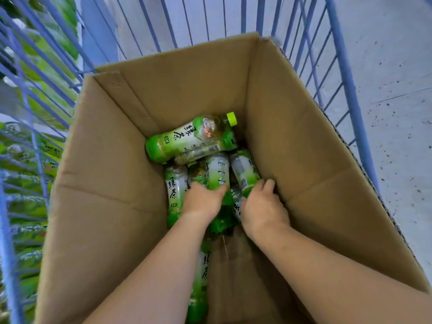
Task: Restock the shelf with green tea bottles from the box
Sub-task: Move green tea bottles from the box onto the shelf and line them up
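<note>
A tall open cardboard box (112, 164) holds several green tea bottles lying at its bottom. One bottle (191, 139) with a lime cap lies crosswise on top at the far end. Both my arms reach down into the box. My left hand (203, 201) closes around a bottle (217, 171) lying lengthwise in the middle. My right hand (263, 206) wraps its fingers over another bottle (244, 170) beside the right wall. Another bottle (175, 192) lies left of my left hand, and one more bottle (201, 284) shows under my left forearm.
The box sits inside a blue wire cage cart (346, 73). Through the bars on the left, shelves stocked with green bottles (35, 146) show, blurred. A pale speckled floor (397, 113) lies to the right.
</note>
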The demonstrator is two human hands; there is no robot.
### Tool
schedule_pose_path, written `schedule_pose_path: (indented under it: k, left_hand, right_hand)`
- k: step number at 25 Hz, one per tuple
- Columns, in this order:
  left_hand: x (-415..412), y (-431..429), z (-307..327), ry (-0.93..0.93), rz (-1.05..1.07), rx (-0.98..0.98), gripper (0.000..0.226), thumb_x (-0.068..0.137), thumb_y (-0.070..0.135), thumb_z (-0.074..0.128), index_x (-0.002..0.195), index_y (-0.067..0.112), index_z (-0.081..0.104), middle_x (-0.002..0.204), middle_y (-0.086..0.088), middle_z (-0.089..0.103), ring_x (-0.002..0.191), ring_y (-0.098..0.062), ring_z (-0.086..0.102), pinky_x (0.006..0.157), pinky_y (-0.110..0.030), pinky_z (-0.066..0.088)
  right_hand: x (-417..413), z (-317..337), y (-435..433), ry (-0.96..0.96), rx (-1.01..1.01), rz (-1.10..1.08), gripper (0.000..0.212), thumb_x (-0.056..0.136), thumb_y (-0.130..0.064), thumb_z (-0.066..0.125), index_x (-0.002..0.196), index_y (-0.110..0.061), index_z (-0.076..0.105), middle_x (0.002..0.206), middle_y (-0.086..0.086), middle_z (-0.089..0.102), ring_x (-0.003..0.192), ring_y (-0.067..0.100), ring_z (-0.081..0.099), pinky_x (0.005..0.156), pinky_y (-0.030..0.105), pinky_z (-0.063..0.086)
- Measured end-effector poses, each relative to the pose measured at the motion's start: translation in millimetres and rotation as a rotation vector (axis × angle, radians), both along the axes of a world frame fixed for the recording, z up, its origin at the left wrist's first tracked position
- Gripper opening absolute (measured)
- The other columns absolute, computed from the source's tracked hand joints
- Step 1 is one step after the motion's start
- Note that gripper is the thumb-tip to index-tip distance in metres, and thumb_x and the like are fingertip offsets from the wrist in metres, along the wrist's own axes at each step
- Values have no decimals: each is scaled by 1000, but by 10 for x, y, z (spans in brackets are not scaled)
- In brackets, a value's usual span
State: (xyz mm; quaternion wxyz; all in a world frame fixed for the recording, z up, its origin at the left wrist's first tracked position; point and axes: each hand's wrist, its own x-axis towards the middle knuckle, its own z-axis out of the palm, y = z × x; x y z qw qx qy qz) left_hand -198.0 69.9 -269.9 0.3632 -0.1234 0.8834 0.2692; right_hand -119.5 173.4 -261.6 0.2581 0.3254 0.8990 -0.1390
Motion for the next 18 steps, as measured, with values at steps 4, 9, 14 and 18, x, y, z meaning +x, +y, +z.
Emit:
schedule_pose_path:
  k: [4,9,14,18]
  left_hand:
    - [-54,74,-45,0,-48,-59,56,83,64,67,82,8,64,73,-2,61,61,-18,58,46,-25,31]
    - [-106,-136,235,-69,-35,30,43,79,60,66,75,18,57,82,-1,65,76,-22,64,72,-33,56]
    - [268,-371,500,-14,-126,-112,40,81,56,66,74,17,60,69,3,65,70,-21,64,56,-28,42]
    - [640,-449,476,75,-223,-294,52,81,53,68,101,15,38,105,-5,64,115,-31,49,81,-36,43]
  right_hand:
    - [-22,-146,52,-63,101,194,45,109,-27,39,143,2,32,143,18,32,110,26,63,80,35,54]
    - [-37,-159,-18,-61,112,166,45,107,-28,42,139,2,32,147,20,36,103,24,71,73,33,54]
    - [-132,-123,32,-75,114,127,45,103,-30,50,135,-2,36,138,15,45,101,22,71,64,31,46]
    - [-240,-127,14,-169,96,73,70,98,-35,58,147,7,31,139,17,40,112,22,62,72,31,46]
